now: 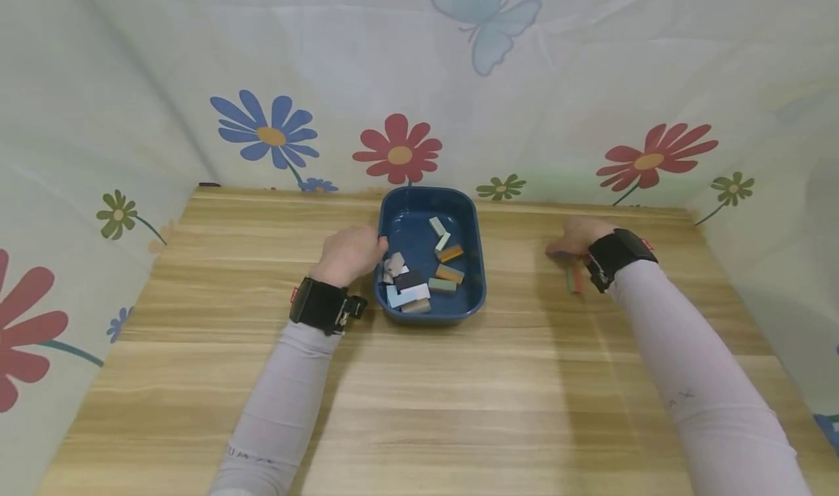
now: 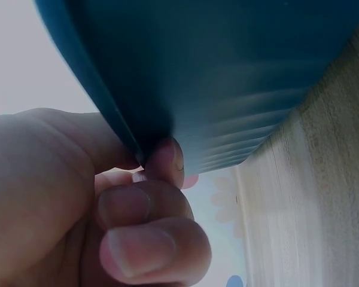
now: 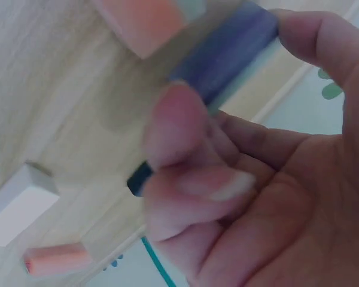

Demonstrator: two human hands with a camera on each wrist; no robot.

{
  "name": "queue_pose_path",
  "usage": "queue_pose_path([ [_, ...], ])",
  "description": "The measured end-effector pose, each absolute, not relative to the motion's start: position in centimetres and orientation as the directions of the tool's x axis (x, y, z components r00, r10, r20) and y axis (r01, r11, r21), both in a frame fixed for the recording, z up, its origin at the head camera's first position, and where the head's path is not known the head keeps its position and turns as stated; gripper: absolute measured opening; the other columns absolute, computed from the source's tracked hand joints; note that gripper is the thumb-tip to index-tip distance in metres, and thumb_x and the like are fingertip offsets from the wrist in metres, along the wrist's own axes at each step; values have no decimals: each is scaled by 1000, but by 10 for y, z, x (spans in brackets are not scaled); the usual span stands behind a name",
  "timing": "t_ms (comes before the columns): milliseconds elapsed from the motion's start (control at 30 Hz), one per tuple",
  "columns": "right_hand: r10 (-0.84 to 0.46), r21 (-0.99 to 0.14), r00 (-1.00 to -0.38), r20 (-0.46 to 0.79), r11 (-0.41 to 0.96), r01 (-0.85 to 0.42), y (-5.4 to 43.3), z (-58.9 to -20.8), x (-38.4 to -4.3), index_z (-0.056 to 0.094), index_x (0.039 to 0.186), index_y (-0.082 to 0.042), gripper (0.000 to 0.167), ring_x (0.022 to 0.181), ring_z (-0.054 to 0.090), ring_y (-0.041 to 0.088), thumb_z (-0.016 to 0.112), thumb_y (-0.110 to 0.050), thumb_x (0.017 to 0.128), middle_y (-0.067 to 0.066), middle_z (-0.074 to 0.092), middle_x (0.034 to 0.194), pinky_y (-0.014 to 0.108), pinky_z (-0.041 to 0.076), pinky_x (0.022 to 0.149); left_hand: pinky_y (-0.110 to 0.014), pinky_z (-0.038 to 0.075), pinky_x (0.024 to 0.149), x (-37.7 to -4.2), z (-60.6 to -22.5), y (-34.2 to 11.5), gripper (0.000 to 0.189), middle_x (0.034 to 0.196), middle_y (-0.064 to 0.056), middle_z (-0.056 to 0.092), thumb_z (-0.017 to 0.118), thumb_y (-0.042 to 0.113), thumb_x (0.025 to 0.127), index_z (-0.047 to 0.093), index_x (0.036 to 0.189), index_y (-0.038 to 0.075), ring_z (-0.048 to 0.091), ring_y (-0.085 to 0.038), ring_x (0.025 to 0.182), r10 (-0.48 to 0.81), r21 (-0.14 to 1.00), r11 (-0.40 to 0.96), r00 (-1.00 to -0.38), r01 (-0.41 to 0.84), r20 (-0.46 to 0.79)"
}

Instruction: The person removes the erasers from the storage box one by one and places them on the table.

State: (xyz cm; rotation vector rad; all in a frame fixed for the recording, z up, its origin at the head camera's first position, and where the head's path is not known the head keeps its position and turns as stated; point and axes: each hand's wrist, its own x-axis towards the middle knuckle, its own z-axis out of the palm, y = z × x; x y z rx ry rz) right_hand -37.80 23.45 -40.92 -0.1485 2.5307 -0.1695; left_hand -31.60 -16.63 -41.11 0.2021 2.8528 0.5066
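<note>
My left hand (image 1: 350,254) is at the left side of a dark blue plastic bin (image 1: 411,230) and pinches its rim between thumb and fingers. In the left wrist view the ribbed outer wall of the bin (image 2: 227,72) shows beyond the curled fingers. Off to the right, my right hand (image 1: 580,235) holds a blue block (image 3: 230,51) with a pale green side, thumb at one end and a fingertip at the other. Beneath it a salmon block with a green side (image 3: 143,24) lies on the table. A dark block (image 3: 137,180) is partly hidden behind the fingers.
Several small blocks lie in the bin, such as an orange-topped one (image 1: 450,253) and a black one (image 1: 409,280). A white block (image 3: 21,206) and another salmon block (image 3: 57,258) lie on the wooden table (image 1: 419,394). A flowered curtain (image 1: 328,44) borders the table.
</note>
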Motion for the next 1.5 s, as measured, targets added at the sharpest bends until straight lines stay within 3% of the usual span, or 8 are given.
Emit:
queue_pose_path([
  [267,-171,-90,-831,-530,985,-145,221,-389,-376,49,61,-12,42,44,45,10,54,-37,94,-2,49,52,26,37,49,-34,40,55,-318,-412,-165,39,71,-6,55,42,31,102,62,77,9,55,-22,66,190,344,932,-961,113,-199],
  [433,-319,-143,-893,-318,947,-288,187,-360,-367,48,63,-11,35,47,35,13,52,-23,96,-1,40,54,32,33,51,-33,40,54,-317,-412,-167,39,71,-6,54,42,31,102,62,76,9,54,-22,66,186,335,936,-963,113,-195],
  [633,-411,-67,-902,-129,912,-406,123,-345,-359,54,65,-11,33,52,38,16,60,-26,93,-2,41,58,30,26,48,-33,40,55,-317,-411,-169,39,72,-6,55,42,32,102,61,76,9,54,-22,66,176,344,934,-965,100,-195],
  [733,-453,-45,-884,-119,892,-451,93,-343,-358,64,72,-10,26,55,47,18,64,-26,92,0,50,62,31,34,47,-34,40,55,-317,-412,-170,39,72,-6,55,43,32,102,61,77,9,54,-22,67,172,352,931,-966,95,-194],
  [867,-521,-30,-841,-150,852,-522,60,-346,-362,72,99,-7,16,74,60,25,68,-19,91,8,67,86,41,50,62,-35,41,57,-317,-411,-169,38,73,-6,55,43,32,102,62,79,9,55,-22,68,175,360,928,-965,96,-196],
  [1067,-551,14,-814,-185,826,-563,31,-361,-374,70,115,-6,27,98,63,29,69,-9,89,13,68,111,45,51,85,-37,44,59,-317,-411,-168,36,74,-7,57,45,33,102,64,84,7,56,-23,69,184,363,926,-963,103,-197],
  [1333,-476,170,-839,-264,833,-526,13,-384,-387,72,103,-6,16,72,58,25,60,-9,93,9,67,84,38,49,62,-35,41,56,-316,-409,-169,36,73,-6,55,45,32,102,63,82,8,55,-22,67,179,376,922,-962,91,-205],
  [1500,-422,166,-857,-295,861,-481,8,-394,-393,72,100,-7,15,73,58,24,66,-7,87,8,66,84,38,46,62,-34,40,55,-316,-411,-169,36,72,-6,55,45,32,102,62,81,8,55,-22,65,178,375,922,-964,94,-195],
])
